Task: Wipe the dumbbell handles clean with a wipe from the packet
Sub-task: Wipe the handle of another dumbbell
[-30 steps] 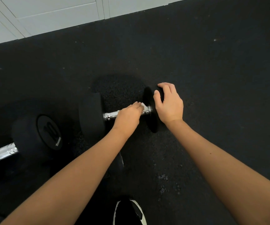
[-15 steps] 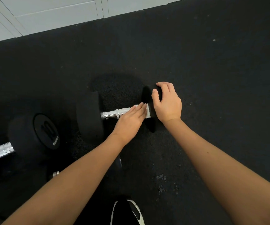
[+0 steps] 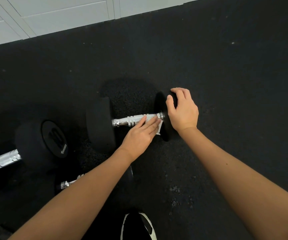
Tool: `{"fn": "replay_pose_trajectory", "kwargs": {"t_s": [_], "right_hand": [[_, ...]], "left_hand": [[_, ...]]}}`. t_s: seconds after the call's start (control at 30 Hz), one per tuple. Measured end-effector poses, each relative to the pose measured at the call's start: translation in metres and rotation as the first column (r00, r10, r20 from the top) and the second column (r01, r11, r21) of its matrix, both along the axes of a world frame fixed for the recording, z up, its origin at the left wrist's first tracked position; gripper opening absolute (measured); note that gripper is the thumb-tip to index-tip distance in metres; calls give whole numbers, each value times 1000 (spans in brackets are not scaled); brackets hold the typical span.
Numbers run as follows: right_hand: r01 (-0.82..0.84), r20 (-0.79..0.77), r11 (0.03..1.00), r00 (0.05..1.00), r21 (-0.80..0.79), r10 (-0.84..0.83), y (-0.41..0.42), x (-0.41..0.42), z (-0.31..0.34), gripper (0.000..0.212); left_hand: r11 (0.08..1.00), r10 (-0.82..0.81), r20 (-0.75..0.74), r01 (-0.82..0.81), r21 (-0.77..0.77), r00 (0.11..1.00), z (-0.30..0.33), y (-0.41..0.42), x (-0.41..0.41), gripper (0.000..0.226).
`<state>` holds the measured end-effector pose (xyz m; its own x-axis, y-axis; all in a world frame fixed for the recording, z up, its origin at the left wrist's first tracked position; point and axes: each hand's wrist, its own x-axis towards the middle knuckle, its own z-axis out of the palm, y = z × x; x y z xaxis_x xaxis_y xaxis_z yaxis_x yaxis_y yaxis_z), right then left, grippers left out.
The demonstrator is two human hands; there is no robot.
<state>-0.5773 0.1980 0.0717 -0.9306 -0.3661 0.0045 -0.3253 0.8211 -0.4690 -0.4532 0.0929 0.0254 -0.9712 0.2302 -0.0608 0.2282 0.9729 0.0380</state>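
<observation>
We see a dumbbell (image 3: 103, 123) lying on its side on a black rubber floor (image 3: 226, 101) with a fine speckled, granular texture. Its two heads are matte black discs, thick and round-edged. Between them runs a chrome handle (image 3: 131, 120), a polished cylinder with knurled bands and shallow ring grooves.

The left hand (image 3: 140, 134) lies across the near side of the handle, at its right-hand end. Its fingers are straight and held together, pressing a white wipe (image 3: 158, 126) flat against the metal. The wipe is thin and soft; we see one creased corner protruding past the fingertips, just beside the right-hand head. The remainder sits under the fingers and is hidden.

The right hand (image 3: 183, 111) rests on the right-hand head of the dumbbell. Its fingers curl over the upper rim of the disc and the thumb lies against the inner face, so the hand grips the head. The two hands are near each other but apart.

A second dumbbell (image 3: 35, 144) lies to the left, well apart from the hands. It has the same matte black head, with a circular end plate bearing raised markings, and a chrome knurled handle. A third chrome handle (image 3: 72, 182) shows partly under the left forearm.

A black and white shoe (image 3: 138, 226) appears at the lower edge. White panelled wall (image 3: 53, 14) borders the floor at the top.
</observation>
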Motion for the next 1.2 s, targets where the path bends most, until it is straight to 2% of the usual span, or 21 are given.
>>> {"fn": "replay_pose_trajectory", "kwargs": {"t_s": [0.07, 0.13, 0.17, 0.23, 0.27, 0.33, 0.37, 0.47, 0.53, 0.63, 0.7, 0.77, 0.83, 0.9, 0.97, 1.07, 1.2], "right_hand": [[1, 1, 1000, 1000, 3, -1, 0, 0, 0, 36], [7, 6, 1000, 1000, -1, -7, -1, -1, 0, 37], [11, 10, 1000, 1000, -3, -11, -2, -1, 0, 37], [16, 18, 1000, 1000, -7, -16, -3, -1, 1, 37], [17, 18, 1000, 1000, -8, -17, -3, -2, 1, 36], [18, 15, 1000, 1000, -4, -18, -2, -1, 1, 36], [15, 12, 1000, 1000, -4, -15, -1, 1, 1, 36], [8, 1, 1000, 1000, -17, -8, 1, 3, 0, 35], [5, 4, 1000, 1000, -11, -5, 2, 4, 0, 35], [1, 2, 1000, 1000, -4, -1, 1, 3, 0, 36], [3, -4, 1000, 1000, -1, -3, 1, 3, 0, 36], [3, -5, 1000, 1000, 0, -3, 2, 4, 0, 36], [4, -4, 1000, 1000, -3, -4, 2, 4, 0, 36], [8, -1, 1000, 1000, 2, -8, 0, 2, 1, 35], [13, 1, 1000, 1000, 5, -13, -1, 1, 1, 35], [19, -2, 1000, 1000, -4, -19, -1, 2, 0, 34], [12, -8, 1000, 1000, -6, -12, 2, 4, -2, 35]], "left_hand": [[998, 32, -36, -30, 53, 999, -1, 2, -3, 54], [986, 153, 59, -156, 60, 987, 8, 6, -17, 57], [958, 249, 120, -262, 116, 961, 12, 7, -28, 53], [828, 451, 251, -506, 243, 857, 21, 3, -52, 38], [752, 499, 338, -593, 288, 798, 26, -2, -63, 31], [625, 475, 530, -693, 358, 702, 31, -18, -79, 26], [595, 444, 596, -717, 363, 669, 31, -25, -83, 26], [636, 399, 647, -705, 315, 649, 24, -35, -86, 26], [680, 390, 618, -666, 306, 682, 22, -28, -86, 25], [783, 403, 429, -547, 295, 809, 29, -13, -72, 26], [854, 352, 281, -429, 293, 893, 32, -7, -54, 30], [882, 290, 189, -338, 327, 938, 31, -1, -41, 35], [846, 366, 255, -434, 310, 895, 32, -2, -47, 34], [747, 463, 422, -599, 288, 780, 32, -8, -67, 28], [703, 456, 508, -646, 298, 731, 30, -15, -82, 28], [718, 400, 511, -607, 340, 761, 28, -18, -79, 29], [862, 245, 407, -390, 325, 880, 24, -20, -50, 50]]}}
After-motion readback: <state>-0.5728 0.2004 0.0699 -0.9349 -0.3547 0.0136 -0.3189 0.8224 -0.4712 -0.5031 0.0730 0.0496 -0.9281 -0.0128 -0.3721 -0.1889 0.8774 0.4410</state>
